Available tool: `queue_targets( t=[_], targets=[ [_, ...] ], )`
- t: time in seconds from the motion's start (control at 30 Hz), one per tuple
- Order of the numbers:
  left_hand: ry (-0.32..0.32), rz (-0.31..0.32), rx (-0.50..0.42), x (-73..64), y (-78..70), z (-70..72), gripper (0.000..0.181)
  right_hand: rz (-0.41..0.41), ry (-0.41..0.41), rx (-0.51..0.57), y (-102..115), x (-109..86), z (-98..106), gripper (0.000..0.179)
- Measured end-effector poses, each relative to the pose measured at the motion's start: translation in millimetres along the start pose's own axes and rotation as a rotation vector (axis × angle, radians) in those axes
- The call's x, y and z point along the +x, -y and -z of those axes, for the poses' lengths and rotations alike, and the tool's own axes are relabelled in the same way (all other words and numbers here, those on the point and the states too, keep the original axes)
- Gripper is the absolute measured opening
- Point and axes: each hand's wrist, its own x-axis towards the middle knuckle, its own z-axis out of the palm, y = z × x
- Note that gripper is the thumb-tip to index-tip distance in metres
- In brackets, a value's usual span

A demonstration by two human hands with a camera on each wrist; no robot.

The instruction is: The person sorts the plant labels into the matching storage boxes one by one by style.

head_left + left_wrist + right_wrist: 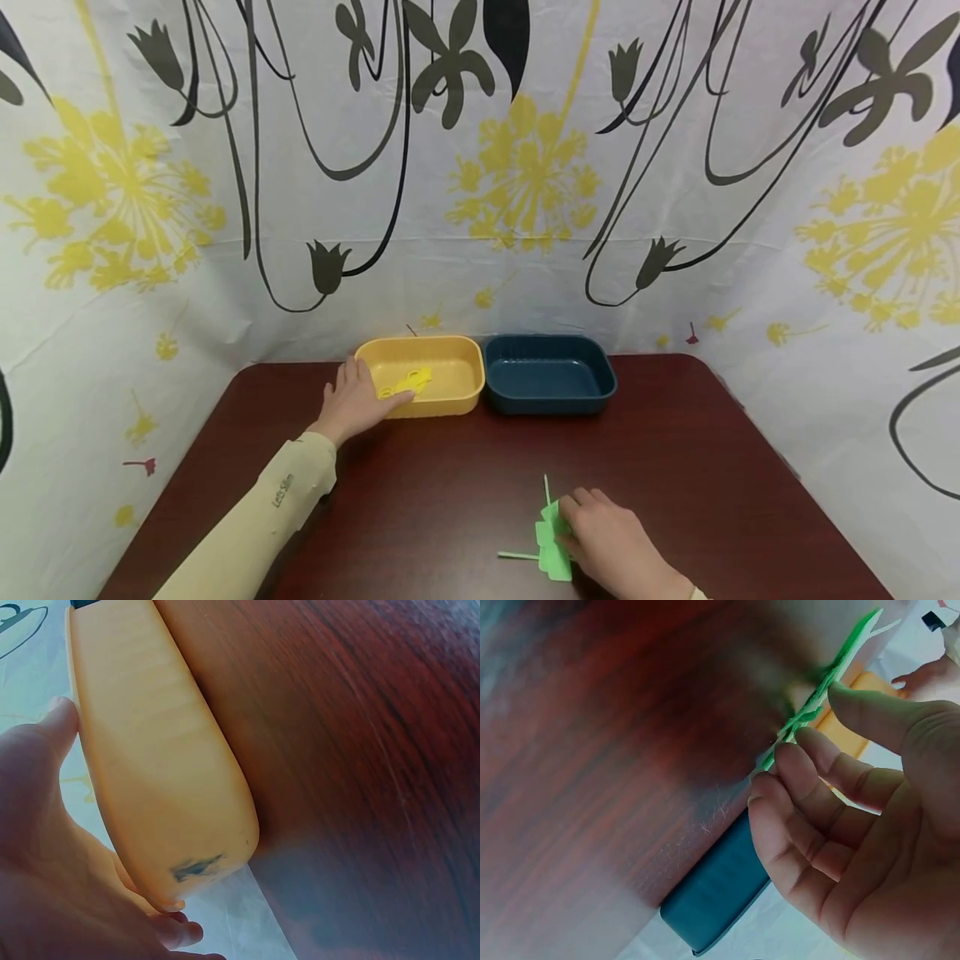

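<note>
Against the left end of a yellow tray (459, 402) my left hand (354, 406) is spread, its thumb along the front rim and the other fingers at the left rim. The left wrist view shows the thumb against the rim of that yellow tray (157, 735). Inside the tray lies a bright yellow piece with small loops (408, 383). My right hand (611, 537) has curled fingers and pinches the near side of a flat green cut-out piece with thin sticks (552, 546). Part of the green piece (810, 712) is hidden behind the fingertips in the right wrist view.
A dark blue tray (551, 407) stands right beside the yellow one at the back of the dark red-brown table (435, 500). Behind and at both sides hangs a white patterned cloth (450, 283) with flowers. One green stick points left, another away from me.
</note>
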Motion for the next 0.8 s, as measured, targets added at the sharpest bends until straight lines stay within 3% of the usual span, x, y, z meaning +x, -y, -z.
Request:
queue_targets(
  t=[0.23,0.47,0.67,0.8],
  targets=[
    [0.032,0.025,-0.001,0.4,-2.1,3.3,0.135,0.004,-0.099,-0.017,-2.7,2.2,-2.1,0.029],
    [0.062,0.034,-0.003,-3.6,-2.7,2.5,0.131,-0.011,0.027,0.036,-2.1,-0.6,0.1,0.032],
    [0.071,0.039,0.003,-4.8,-2.6,0.9,0.129,-0.019,0.057,0.054,-2.2,-0.8,2.1,0.034],
    [0.066,0.037,0.017,-5.5,-2.3,0.4,0.129,-0.053,0.127,0.095,-0.9,-0.7,5.6,0.031]
  ],
)
